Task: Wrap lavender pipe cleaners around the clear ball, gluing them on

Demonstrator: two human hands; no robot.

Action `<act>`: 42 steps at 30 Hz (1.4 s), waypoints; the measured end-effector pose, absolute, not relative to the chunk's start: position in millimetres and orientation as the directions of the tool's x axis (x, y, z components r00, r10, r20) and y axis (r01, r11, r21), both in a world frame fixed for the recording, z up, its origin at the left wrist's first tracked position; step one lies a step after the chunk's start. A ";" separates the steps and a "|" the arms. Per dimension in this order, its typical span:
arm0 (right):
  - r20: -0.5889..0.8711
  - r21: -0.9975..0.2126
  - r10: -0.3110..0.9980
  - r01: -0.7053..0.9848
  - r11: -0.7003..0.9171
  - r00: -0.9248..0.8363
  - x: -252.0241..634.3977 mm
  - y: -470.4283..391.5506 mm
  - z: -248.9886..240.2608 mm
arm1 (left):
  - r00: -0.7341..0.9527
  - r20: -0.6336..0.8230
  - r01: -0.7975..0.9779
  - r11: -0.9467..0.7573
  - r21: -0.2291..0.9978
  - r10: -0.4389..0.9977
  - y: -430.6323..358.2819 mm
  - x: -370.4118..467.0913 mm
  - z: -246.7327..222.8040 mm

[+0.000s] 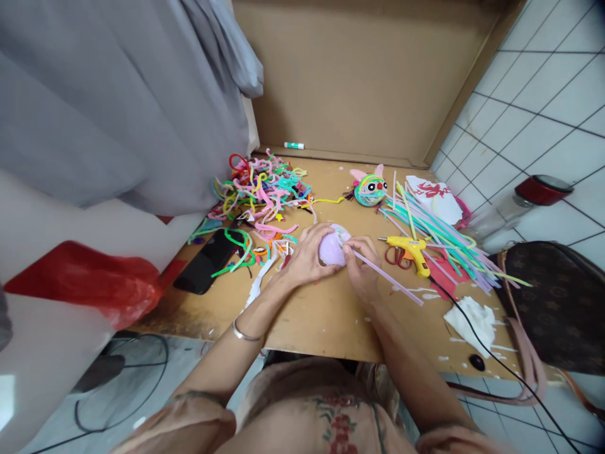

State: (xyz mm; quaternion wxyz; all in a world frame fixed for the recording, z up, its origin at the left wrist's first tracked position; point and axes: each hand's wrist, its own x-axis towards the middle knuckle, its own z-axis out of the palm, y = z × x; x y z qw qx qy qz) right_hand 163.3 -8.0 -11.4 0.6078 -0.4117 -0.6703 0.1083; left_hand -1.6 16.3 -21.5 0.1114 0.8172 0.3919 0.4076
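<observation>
A rounded form wrapped in lilac strands [332, 247] sits over the middle of the table, with a paler patch at its upper right. My left hand [308, 253] is curled around its left side. At its right side my right hand [362, 260] pinches a lilac pipe cleaner [390, 279], whose free end sticks out to the lower right. Where its other end meets the ball is partly hidden by my fingers. Just right of that hand lies a yellow hot glue gun [410, 251], nozzle pointing left, on top of red-handled scissors [396, 257].
Tangled pipe cleaners [265, 189] are heaped at the back left, near a black phone [204, 265]. A decorated ball with ears and eyes [370, 188] stands behind straight pipe cleaners [444, 233]. A glass bottle [515, 208], a brown bag [558, 302] and white tissue [474, 323] occupy the right.
</observation>
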 end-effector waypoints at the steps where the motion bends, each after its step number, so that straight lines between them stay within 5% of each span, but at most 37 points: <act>1: 0.727 -0.645 0.682 0.418 0.640 0.078 163.0 -8.5 -11.0 | 0.354 0.584 0.550 -0.668 0.501 0.730 16.4 -1.1 -21.2; 42: 0.689 -0.680 0.717 0.437 0.588 0.106 164.4 -12.4 -13.0 | 0.338 0.573 0.485 -0.660 0.574 0.747 10.7 0.9 -22.1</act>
